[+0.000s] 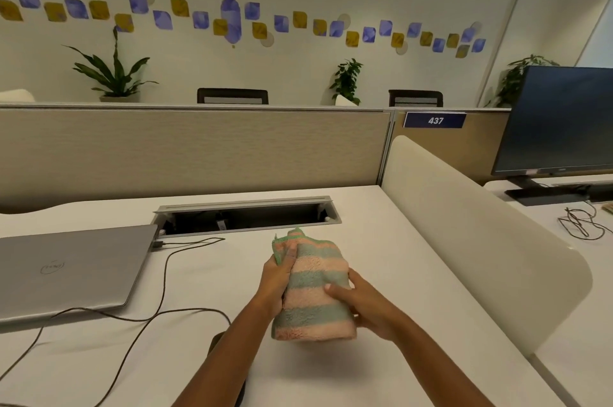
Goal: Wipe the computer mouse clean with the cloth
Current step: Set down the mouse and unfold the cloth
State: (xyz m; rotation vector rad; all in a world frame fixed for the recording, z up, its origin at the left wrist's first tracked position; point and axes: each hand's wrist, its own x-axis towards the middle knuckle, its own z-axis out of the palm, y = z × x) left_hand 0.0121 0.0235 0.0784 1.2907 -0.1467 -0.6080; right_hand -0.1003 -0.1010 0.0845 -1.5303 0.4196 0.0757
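Mouse itself cannot be made out; if it is here, it is hidden inside the bundled cloth, a fluffy towel striped pink and green. Both hands hold that bundle above the white tabletop. The left hand is clamped on the bundle's left side, with its fingers curled over a green-edged corner near the top. The right hand is clamped on the right side, thumb pressed flat across the front stripes.

Below the grip, under the left forearm, a dark flat shape lies on the tabletop, mostly covered; what it is cannot be told. Left of the grip a dark cable loops across the surface and plugs into a closed silver laptop. Beyond the grip sits an open cable tray sunk into the tabletop. Right of the grip a cream divider stands, and past it a dark monitor rests on the neighbouring desk.
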